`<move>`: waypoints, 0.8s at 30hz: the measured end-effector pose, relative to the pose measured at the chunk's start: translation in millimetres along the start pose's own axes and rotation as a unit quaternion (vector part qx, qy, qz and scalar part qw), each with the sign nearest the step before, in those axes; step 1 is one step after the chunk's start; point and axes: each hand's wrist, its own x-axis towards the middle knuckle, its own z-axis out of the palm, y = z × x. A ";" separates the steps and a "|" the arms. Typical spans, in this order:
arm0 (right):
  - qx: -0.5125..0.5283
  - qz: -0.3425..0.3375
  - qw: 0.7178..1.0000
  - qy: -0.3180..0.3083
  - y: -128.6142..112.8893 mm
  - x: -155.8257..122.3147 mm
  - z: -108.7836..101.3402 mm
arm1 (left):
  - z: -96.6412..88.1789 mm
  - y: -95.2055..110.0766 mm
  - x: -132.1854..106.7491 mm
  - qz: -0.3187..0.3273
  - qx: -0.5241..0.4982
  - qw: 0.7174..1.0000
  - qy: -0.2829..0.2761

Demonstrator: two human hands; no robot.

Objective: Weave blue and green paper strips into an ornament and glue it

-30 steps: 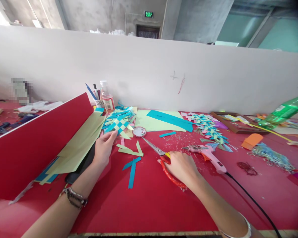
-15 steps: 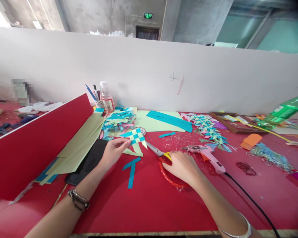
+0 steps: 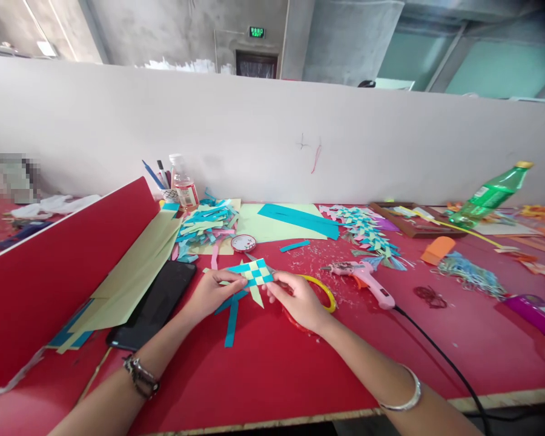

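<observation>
A white partition runs the full width behind the glue gun, and the red bench carries everything in front of it. Far left of the glue gun a big red board leans up off the bench, with pale green sheets tucked against its lower edge. A black phone lies flat just beside those sheets, on the side nearer the glue gun. Far right of the glue gun, a green bottle is tilted over near the partition. Just behind the glue gun sits a heap of woven pieces. Directly left of the glue gun lie the scissors. Their handles are partly under the right wrist, and I cannot tell if the wrist touches them.

The left hand and the right hand meet left of the glue gun, past the scissors. Both are closed in a pinch on a small blue and green woven square, the left at its left edge, the right at its right edge. The square is held a little above the bench. Two loose blue strips lie crossed on the bench just below it, further left of the glue gun than the scissors.
</observation>
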 end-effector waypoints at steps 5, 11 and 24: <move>0.080 0.048 0.994 0.060 14.2 4.6 -3.5 | -14.7 -1.8 1.8 0.016 0.075 0.997 0.001; 0.095 0.062 0.988 0.101 22.2 7.4 -6.0 | -32.9 -23.4 1.2 0.137 0.344 0.911 -0.179; 0.088 0.051 0.990 0.096 25.7 7.2 -7.6 | -18.4 -21.8 -3.6 0.117 0.337 0.915 -0.189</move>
